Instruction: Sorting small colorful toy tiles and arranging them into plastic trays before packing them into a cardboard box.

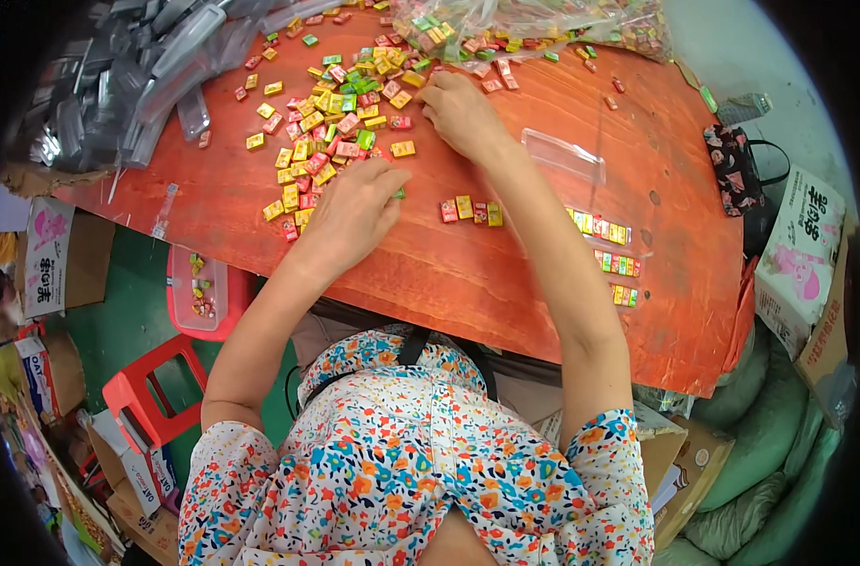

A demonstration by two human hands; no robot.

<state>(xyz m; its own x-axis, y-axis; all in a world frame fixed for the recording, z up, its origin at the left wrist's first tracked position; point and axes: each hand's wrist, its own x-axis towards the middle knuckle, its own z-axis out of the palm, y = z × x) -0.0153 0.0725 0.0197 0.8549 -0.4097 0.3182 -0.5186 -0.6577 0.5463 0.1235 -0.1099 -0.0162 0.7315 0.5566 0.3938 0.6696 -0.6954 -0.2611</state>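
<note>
A loose pile of small yellow, red, pink and green boxes (338, 104) lies on the red-orange wooden table (430, 274). Over the near right edge of the pile is my left hand (359, 212), its fingers curled, a small green box (399, 193) showing at the fingertips. My right hand (460, 111) reaches to the pile's right side with bent, closed fingers; what they pinch is hidden. Between my forearms stands a short row of small red and yellow boxes (470, 210). Right of my right forearm are further rows of such boxes (600, 227) and a clear plastic case (564, 156).
Many clear plastic cases (180, 57) are heaped at the far left. A clear bag of small boxes (543, 28) rests at the back. A dark patterned pouch (732, 170) and cartons (802, 245) stand at the right; a red stool (156, 391) is at lower left.
</note>
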